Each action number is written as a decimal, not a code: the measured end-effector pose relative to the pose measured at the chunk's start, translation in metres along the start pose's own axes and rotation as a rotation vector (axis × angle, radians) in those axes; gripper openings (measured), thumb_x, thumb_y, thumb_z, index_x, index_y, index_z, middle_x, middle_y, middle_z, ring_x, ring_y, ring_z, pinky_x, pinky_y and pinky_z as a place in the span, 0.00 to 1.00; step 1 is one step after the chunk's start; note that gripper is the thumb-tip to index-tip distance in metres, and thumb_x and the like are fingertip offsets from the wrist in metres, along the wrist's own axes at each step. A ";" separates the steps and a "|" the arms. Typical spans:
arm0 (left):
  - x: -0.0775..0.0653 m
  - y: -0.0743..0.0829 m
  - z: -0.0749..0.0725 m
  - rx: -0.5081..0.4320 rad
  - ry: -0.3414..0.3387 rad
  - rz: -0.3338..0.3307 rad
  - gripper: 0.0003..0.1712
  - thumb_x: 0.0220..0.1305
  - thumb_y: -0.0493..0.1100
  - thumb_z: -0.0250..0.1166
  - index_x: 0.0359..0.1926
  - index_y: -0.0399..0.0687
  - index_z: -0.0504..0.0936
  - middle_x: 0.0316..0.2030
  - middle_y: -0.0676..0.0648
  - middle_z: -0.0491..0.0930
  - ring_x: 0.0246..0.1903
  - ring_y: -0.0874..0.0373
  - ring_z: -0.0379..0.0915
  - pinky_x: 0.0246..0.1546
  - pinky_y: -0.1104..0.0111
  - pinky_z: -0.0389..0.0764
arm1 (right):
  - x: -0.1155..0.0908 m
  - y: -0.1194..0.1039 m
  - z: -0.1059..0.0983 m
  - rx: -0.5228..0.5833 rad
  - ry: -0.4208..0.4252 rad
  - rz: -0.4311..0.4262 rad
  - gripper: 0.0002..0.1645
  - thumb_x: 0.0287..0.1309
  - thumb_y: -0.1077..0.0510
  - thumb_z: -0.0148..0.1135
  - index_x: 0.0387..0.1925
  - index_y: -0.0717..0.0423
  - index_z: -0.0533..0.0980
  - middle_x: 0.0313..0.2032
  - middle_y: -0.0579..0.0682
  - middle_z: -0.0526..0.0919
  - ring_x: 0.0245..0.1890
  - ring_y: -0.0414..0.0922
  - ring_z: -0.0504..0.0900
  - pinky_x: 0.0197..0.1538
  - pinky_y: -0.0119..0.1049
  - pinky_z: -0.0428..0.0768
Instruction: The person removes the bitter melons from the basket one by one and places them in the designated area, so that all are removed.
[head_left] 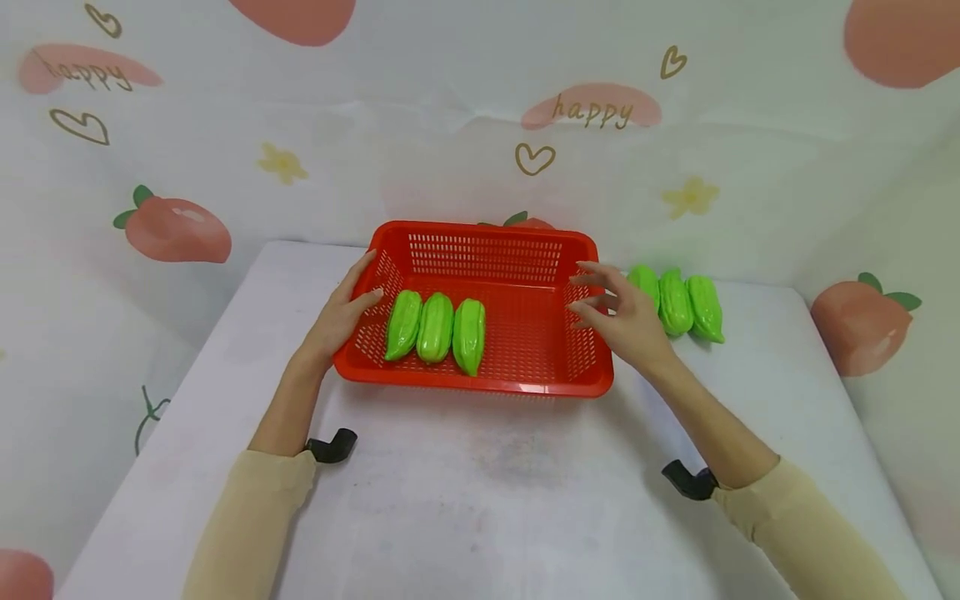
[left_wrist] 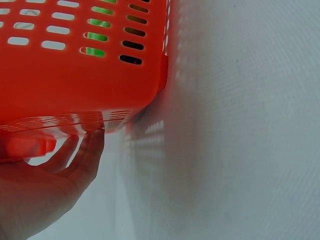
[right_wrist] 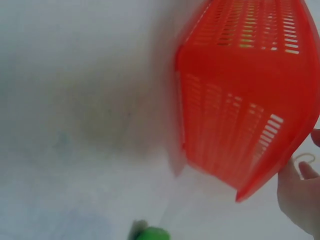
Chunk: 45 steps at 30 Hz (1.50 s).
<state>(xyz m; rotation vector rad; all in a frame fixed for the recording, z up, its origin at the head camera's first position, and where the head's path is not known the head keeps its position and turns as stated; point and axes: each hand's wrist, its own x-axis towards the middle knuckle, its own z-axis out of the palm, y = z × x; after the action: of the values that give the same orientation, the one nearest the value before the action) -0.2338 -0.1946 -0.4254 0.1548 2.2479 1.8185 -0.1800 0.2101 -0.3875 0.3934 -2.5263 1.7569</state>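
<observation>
A red slotted plastic basket (head_left: pixel 525 333) sits on the table with three shiny green ridged star fruits (head_left: pixel 436 327) side by side in its left half. My left hand (head_left: pixel 339 321) grips the basket's left rim, thumb over the inner edge; the left wrist view shows its fingers (left_wrist: pixel 87 155) against the outer wall. Over the right rim, my right hand (head_left: pixel 626 321) reaches with fingers bent and spread, thumb apart and nothing between them. In the right wrist view, that hand (right_wrist: pixel 300 197) appears right at the rim.
Several more green star fruits (head_left: pixel 677 304) lie on the white table (head_left: pixel 480 500) to the right of the basket, partly behind my right hand. A printed cloth (head_left: pixel 450 150) with peaches and hearts hangs behind the table. Black bent pieces (head_left: pixel 333 446) sit at both wrists.
</observation>
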 end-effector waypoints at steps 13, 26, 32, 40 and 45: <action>0.001 -0.001 0.003 0.000 0.003 -0.014 0.35 0.75 0.48 0.50 0.77 0.76 0.49 0.74 0.47 0.54 0.62 0.43 0.65 0.49 0.60 0.81 | 0.010 -0.011 0.023 -0.085 -0.105 0.081 0.34 0.65 0.62 0.63 0.70 0.54 0.63 0.58 0.56 0.76 0.48 0.58 0.83 0.43 0.39 0.85; 0.004 -0.001 0.002 0.009 0.002 -0.012 0.35 0.75 0.49 0.50 0.77 0.75 0.50 0.73 0.46 0.55 0.60 0.42 0.66 0.48 0.62 0.82 | 0.021 -0.013 0.050 -0.143 -0.188 0.160 0.38 0.63 0.60 0.66 0.71 0.49 0.62 0.61 0.55 0.75 0.49 0.49 0.84 0.46 0.42 0.84; 0.002 -0.001 0.001 0.021 -0.004 -0.011 0.35 0.76 0.50 0.49 0.78 0.75 0.48 0.73 0.44 0.55 0.60 0.44 0.66 0.45 0.68 0.81 | 0.025 -0.014 0.061 -0.192 -0.232 0.185 0.39 0.62 0.60 0.67 0.71 0.50 0.62 0.62 0.58 0.74 0.50 0.51 0.83 0.46 0.42 0.84; 0.003 -0.003 0.002 0.010 0.008 -0.017 0.35 0.75 0.50 0.50 0.77 0.76 0.50 0.73 0.46 0.56 0.60 0.45 0.66 0.49 0.64 0.80 | 0.033 -0.016 0.073 -0.239 -0.285 0.216 0.41 0.61 0.57 0.68 0.72 0.50 0.61 0.63 0.57 0.73 0.49 0.48 0.84 0.48 0.41 0.83; 0.002 -0.001 0.002 0.020 0.009 -0.015 0.35 0.75 0.50 0.49 0.77 0.75 0.49 0.73 0.45 0.56 0.59 0.44 0.67 0.47 0.64 0.81 | 0.040 -0.017 0.083 -0.259 -0.333 0.249 0.45 0.60 0.56 0.69 0.74 0.51 0.58 0.64 0.56 0.71 0.48 0.48 0.84 0.47 0.40 0.83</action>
<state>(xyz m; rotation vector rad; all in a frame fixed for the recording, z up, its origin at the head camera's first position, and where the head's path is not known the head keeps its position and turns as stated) -0.2356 -0.1921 -0.4269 0.1333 2.2675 1.7937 -0.2055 0.1201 -0.3945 0.3997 -3.1123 1.5055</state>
